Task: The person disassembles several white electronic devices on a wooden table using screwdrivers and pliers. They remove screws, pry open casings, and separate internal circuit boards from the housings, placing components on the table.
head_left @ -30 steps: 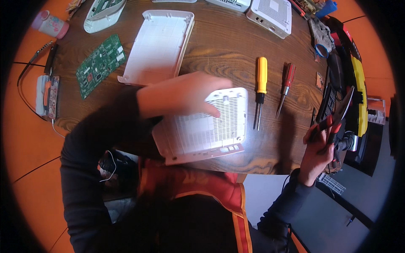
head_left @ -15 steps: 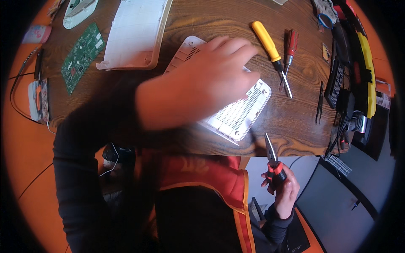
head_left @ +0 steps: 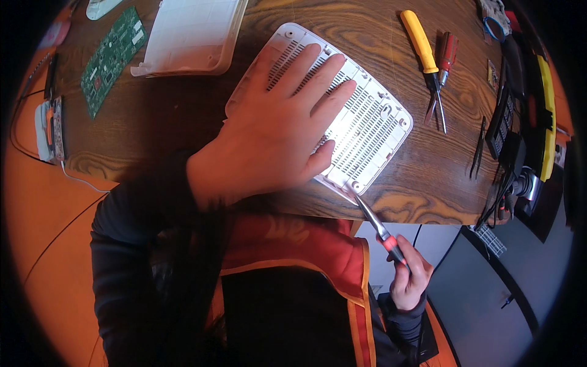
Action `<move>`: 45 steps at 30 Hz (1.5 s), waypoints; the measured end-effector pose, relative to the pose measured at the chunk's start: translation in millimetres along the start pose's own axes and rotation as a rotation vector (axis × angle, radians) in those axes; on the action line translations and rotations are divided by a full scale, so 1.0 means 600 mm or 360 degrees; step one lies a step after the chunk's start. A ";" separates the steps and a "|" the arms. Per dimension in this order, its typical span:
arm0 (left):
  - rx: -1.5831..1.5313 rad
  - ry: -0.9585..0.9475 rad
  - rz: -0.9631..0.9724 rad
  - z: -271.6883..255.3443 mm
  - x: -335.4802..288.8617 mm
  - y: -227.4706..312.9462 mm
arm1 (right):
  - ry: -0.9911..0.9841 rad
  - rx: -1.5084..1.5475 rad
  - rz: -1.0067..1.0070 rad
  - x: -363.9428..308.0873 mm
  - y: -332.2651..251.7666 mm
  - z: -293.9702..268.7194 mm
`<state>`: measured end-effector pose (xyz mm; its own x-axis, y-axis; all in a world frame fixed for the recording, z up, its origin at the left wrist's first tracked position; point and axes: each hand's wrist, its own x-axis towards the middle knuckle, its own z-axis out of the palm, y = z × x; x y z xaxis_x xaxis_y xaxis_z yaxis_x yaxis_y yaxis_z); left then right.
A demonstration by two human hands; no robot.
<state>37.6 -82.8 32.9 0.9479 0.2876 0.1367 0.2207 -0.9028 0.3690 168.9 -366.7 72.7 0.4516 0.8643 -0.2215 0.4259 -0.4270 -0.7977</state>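
Brown wood grain covers the table (head_left: 428, 183), on which, from my remote station, I see the white vented panel (head_left: 374, 125) lying. I have the left hand (head_left: 281, 131) on the panel with fingers spread, and the right hand (head_left: 412, 278) wrapped round the pliers (head_left: 375, 221), their tips at the panel's near corner; the yellow-handled screwdriver (head_left: 420, 44) lies to the panel's right.

Vented white panel (head_left: 374, 129) partly covered by left hand (head_left: 269, 136).
Handles of pliers (head_left: 374, 221) partly hidden by right hand (head_left: 412, 276); white cover (head_left: 192, 37) cut off by top edge.
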 end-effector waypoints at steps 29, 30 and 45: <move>-0.0014 0.0034 -0.0005 0.009 -0.003 -0.002 | 0.0071 0.0019 0.0105 -0.014 0.028 0.015; -0.0009 0.0034 -0.0009 0.009 -0.003 -0.003 | 0.0115 0.0044 -0.0009 -0.014 0.029 0.017; 0.0039 0.0007 -0.0012 0.007 -0.002 -0.001 | 0.0196 0.0070 -0.0052 -0.011 0.035 0.017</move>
<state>37.3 -83.9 28.8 0.9453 0.2956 0.1379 0.2333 -0.9081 0.3477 167.0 -379.0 51.7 0.5321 0.8372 -0.1263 0.4085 -0.3845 -0.8278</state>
